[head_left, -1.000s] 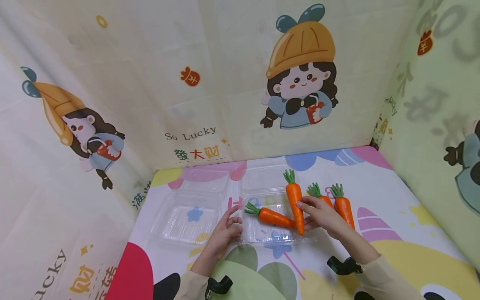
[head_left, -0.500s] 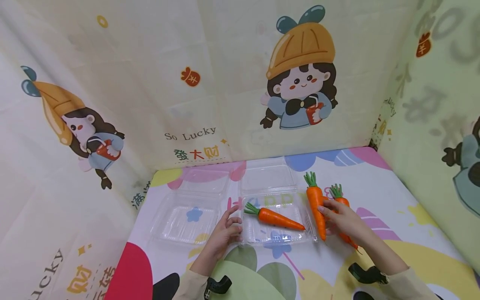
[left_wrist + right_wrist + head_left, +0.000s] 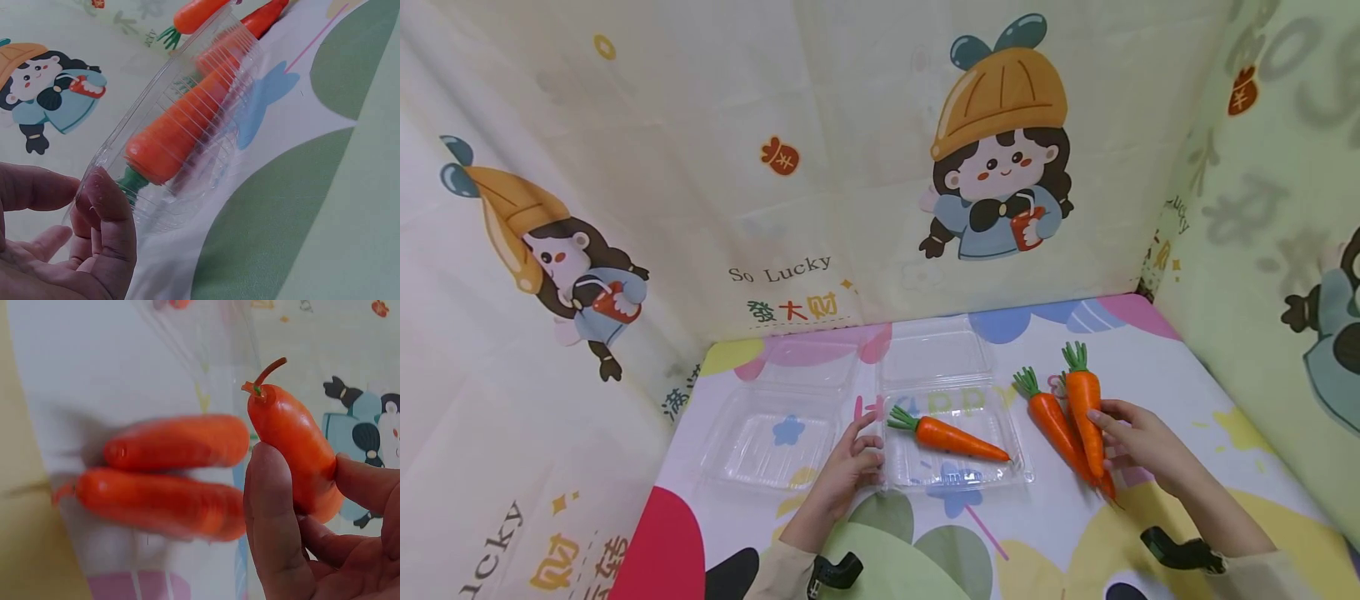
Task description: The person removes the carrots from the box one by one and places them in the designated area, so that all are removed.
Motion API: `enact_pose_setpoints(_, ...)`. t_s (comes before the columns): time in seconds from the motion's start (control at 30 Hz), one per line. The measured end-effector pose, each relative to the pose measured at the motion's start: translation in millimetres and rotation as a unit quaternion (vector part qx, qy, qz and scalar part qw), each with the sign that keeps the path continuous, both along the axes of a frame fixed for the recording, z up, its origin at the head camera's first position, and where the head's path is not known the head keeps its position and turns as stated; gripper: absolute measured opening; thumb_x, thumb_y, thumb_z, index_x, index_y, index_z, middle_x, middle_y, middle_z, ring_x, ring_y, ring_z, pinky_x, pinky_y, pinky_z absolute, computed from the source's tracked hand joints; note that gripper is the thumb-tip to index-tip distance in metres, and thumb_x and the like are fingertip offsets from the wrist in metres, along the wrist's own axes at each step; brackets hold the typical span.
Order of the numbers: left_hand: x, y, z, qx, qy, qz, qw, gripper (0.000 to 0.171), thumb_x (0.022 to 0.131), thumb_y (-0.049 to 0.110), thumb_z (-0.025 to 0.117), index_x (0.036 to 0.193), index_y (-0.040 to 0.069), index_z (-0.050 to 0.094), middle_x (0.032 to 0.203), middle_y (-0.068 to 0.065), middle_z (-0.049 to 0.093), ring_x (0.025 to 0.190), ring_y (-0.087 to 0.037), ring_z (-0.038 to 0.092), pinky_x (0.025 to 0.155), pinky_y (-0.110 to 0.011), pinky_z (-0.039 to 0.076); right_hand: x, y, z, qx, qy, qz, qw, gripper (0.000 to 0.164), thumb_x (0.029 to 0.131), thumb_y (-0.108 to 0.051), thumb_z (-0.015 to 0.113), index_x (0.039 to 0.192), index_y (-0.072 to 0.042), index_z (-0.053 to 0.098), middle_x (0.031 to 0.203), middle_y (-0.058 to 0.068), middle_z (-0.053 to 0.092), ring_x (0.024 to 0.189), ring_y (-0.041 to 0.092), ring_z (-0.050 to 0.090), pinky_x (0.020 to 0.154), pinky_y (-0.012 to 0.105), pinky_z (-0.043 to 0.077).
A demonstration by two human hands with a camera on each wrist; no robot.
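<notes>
My right hand (image 3: 1146, 440) pinches an orange toy carrot (image 3: 1084, 396) with a green top, held up over two more carrots on the table. One of those, a carrot (image 3: 1051, 421), lies slanted at the left; the other is mostly hidden in the head view, though the right wrist view shows both bodies side by side. A clear plastic clamshell box (image 3: 917, 473) stands with its lid folded back, and a single carrot (image 3: 958, 437) lies in its base. With finger and thumb, my left hand (image 3: 94, 231) pinches the rim at the box's left side.
Left of that box is a second clear clamshell box (image 3: 748, 450), lid also folded back, with no carrot in it. A printed cloth (image 3: 955, 550) covers the table. Patterned curtains (image 3: 857, 200) hang behind and at both sides.
My right hand has carried its carrot rightward from over the box to above the two loose carrots. My left hand and the carrot in the box have stayed put.
</notes>
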State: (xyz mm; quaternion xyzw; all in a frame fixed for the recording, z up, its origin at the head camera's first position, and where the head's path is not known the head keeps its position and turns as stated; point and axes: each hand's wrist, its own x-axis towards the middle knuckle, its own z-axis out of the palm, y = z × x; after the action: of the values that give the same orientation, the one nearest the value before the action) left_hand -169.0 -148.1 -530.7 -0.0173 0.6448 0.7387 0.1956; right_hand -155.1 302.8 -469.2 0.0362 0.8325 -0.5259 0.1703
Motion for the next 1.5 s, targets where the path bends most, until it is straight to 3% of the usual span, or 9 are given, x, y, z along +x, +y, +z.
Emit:
enact_pose_setpoints(0.2, 0.0, 0, -0.5, -0.003, -0.002, -0.001, 1.0000, 0.074, 0.093, -0.003, 0.059, 0.159, 0.012, 0.029, 0.109, -0.004, 0.051, 0.079, -0.013, 0.055, 0.067, -0.025, 0.056, 1.5, 20, -4.0, 0.036, 0.009, -0.003, 0.999, 0.072, 0.110, -0.037, 0.044, 0.150, 0.021, 0.024, 0.133, 0.041, 0.052, 0.090, 0.026, 0.072, 0.072, 0.037, 0.064)
enact_pose_setpoints(0.43, 0.4, 0, 0.3, -0.007, -0.002, -0.003, 1.0000, 0.074, 0.093, -0.002, 0.059, 0.160, 0.012, 0.029, 0.110, -0.004, 0.051, 0.081, -0.013, 0.055, 0.067, -0.025, 0.056, 1.9, 33, -12.6, 0.016, -0.031, -0.014, 0.999, 0.072, 0.111, -0.034, 0.044, 0.150, 0.021, 0.018, 0.121, 0.034, 0.059, 0.089, 0.025, 0.072, 0.072, 0.045, 0.064)
enact_pose_setpoints(0.77, -0.1, 1, 0.9, -0.005, -0.002, -0.002, 1.0000, 0.074, 0.094, -0.002, 0.059, 0.160, 0.014, 0.029, 0.111, -0.005, 0.051, 0.083, -0.013, 0.055, 0.067, -0.024, 0.056, -4.6, 48, -27.8, 0.095, -0.026, 0.004, 0.995, 0.068, 0.111, -0.031, 0.045, 0.141, 0.027, 0.027, 0.118, 0.038, 0.058, 0.094, 0.026, 0.068, 0.075, 0.038, 0.063)
enact_pose_setpoints(0.93, -0.3, 0, 0.1, -0.003, -0.001, -0.004, 1.0000, 0.074, 0.093, -0.003, 0.059, 0.160, 0.014, 0.029, 0.109, -0.004, 0.051, 0.082, -0.013, 0.055, 0.067, -0.024, 0.056, -5.2, 49, -32.6, 0.096, -0.028, -0.006, 0.995, 0.066, 0.111, -0.030, 0.044, 0.142, 0.027, 0.029, 0.121, 0.040, 0.056, 0.093, 0.026, 0.068, 0.074, 0.037, 0.063)
enact_pose_setpoints(1.1, -0.3, 0, -0.3, -0.002, 0.001, -0.003, 1.0000, 0.074, 0.094, -0.003, 0.058, 0.159, 0.013, 0.029, 0.109, -0.003, 0.051, 0.081, -0.013, 0.055, 0.067, -0.024, 0.056, -3.2, 53, -31.0, 0.078, -0.007, -0.033, 0.996, 0.054, 0.110, -0.023, 0.044, 0.144, 0.019, 0.037, 0.116, 0.035, 0.058, 0.089, 0.022, 0.065, 0.071, 0.037, 0.064)
enact_pose_setpoints(1.3, 0.0, 0, 0.4, -0.001, -0.002, 0.000, 1.0000, 0.074, 0.094, -0.002, 0.059, 0.159, 0.013, 0.030, 0.109, -0.004, 0.052, 0.080, -0.013, 0.055, 0.067, -0.024, 0.056, -2.3, 54, -25.2, 0.062, -0.004, -0.044, 0.997, 0.054, 0.110, -0.023, 0.042, 0.147, 0.016, 0.033, 0.125, 0.038, 0.053, 0.085, 0.021, 0.066, 0.071, 0.040, 0.064)
enact_pose_setpoints(1.5, 0.0, 1, 1.5, -0.003, -0.003, 0.001, 1.0000, 0.074, 0.094, -0.002, 0.059, 0.160, 0.014, 0.029, 0.111, -0.005, 0.051, 0.083, -0.013, 0.056, 0.068, -0.024, 0.056, -2.7, 54, -23.0, 0.107, 0.040, -0.042, 0.993, 0.050, 0.110, -0.021, 0.043, 0.144, 0.016, 0.039, 0.119, 0.035, 0.056, 0.080, 0.020, 0.066, 0.067, 0.034, 0.063)
